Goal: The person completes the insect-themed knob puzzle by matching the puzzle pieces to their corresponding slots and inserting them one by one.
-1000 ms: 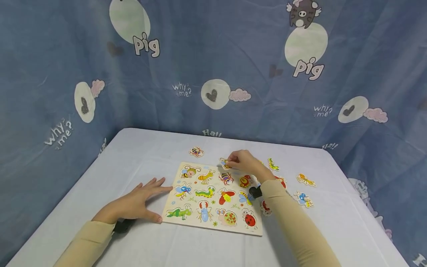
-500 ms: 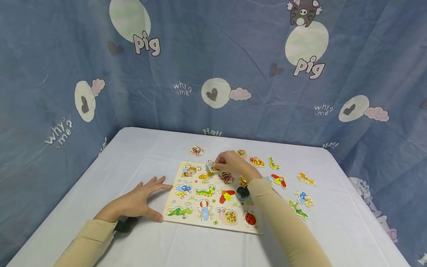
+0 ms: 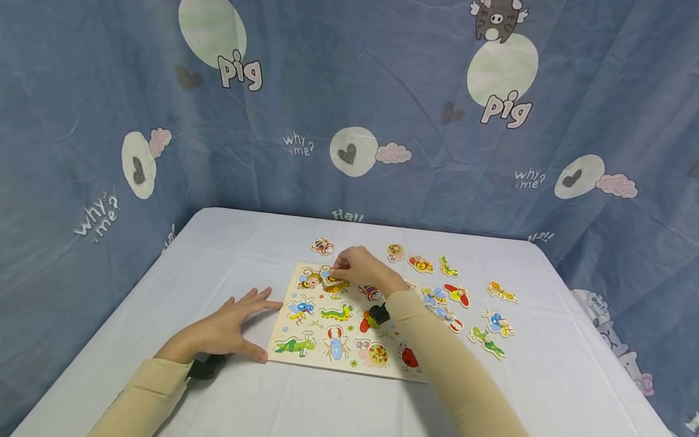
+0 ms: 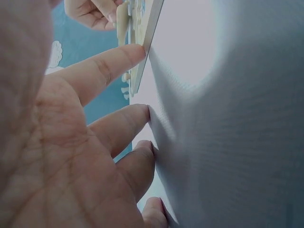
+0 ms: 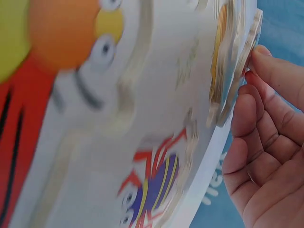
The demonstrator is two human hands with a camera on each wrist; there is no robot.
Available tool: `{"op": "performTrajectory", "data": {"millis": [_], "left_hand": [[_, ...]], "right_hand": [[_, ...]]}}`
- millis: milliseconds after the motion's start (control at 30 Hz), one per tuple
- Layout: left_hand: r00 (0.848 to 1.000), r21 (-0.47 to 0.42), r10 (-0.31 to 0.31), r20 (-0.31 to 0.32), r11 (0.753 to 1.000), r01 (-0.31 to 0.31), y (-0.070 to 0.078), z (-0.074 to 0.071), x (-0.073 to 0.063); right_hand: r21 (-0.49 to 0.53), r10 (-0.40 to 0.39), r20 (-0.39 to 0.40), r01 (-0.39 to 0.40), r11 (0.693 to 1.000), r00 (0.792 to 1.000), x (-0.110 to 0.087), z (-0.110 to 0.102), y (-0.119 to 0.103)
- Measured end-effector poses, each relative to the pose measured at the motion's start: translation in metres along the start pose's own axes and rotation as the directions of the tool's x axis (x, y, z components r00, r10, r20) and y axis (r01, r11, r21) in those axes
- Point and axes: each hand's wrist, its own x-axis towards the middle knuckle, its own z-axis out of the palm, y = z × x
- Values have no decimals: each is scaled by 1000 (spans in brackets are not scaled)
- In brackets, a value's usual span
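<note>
A wooden insect puzzle board (image 3: 306, 363) lies on the white-covered table, printed with several insects in cut outlines. My right hand (image 3: 363, 271) pinches a bee puzzle piece (image 3: 327, 274) over the board's far left part, between the bee and orange insect pictures. In the right wrist view, thumb and fingers grip the bee piece (image 5: 240, 71) at its back, tilted close to the board's surface. My left hand (image 3: 226, 328) has its fingers spread at the board's left side. Its index fingertip touches the board edge (image 4: 151, 42) in the left wrist view; the other fingertips rest on the cloth.
Loose pieces lie behind and right of the board: a spider-like piece (image 3: 322, 246), a snail (image 3: 395, 252), a caterpillar (image 3: 448, 267), a stag beetle (image 3: 448, 317), a grasshopper (image 3: 486, 343) and several others. A blue printed curtain (image 3: 262, 170) hangs behind the table.
My right hand has carried the bee piece leftward from behind the board to over its far left part, uncovering loose pieces on the right. The left hand stays in place.
</note>
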Motion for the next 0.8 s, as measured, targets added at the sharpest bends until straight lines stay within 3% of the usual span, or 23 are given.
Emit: {"op": "performTrajectory", "data": {"millis": [800], "left_hand": [[1000,9,-9,15,1000,9,0,-1,-1]], "right_hand": [[-67,29,-41,-32,997,999,22,31,-31]]}}
